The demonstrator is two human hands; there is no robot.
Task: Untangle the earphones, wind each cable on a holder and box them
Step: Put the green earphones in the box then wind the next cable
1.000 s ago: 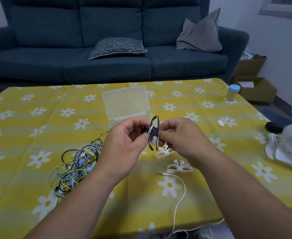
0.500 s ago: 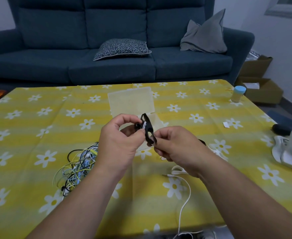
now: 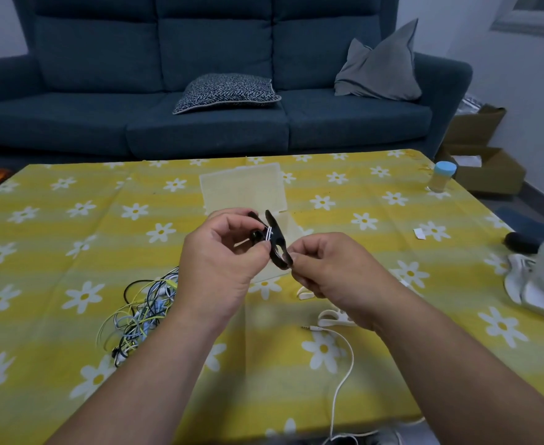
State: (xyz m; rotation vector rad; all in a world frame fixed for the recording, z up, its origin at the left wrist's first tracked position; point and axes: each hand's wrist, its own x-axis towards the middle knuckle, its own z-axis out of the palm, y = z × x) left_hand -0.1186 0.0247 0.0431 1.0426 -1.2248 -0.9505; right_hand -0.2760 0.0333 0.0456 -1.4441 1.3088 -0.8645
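Holding a black cable holder [image 3: 277, 244] up over the middle of the tabletop [image 3: 55, 239], I have my left hand [image 3: 219, 264] curled at its upper part. Thumb and forefinger pinch it where a few turns of white cable [image 3: 268, 235] cross its waist. My right hand [image 3: 331, 271] pinches the holder's lower end between thumb and fingertips, with the other fingers folded in. The holder is tilted, its top leaning to the left.

Below my left wrist, toward the near-left part of the tabletop, lies the tangle of earphones [image 3: 142, 313], black, yellow, blue and white strands knotted together. Two white holders [image 3: 330, 317] lie flat just under my right hand. Beside them a loose white lead [image 3: 347, 351] starts at its jack plug and runs off over the near edge; I cannot tell whether it joins the turns on the black holder. The clear box [image 3: 243, 187] sits open beyond my hands, toward the far edge. A blue-capped bottle [image 3: 443, 176] stands at the far right corner.
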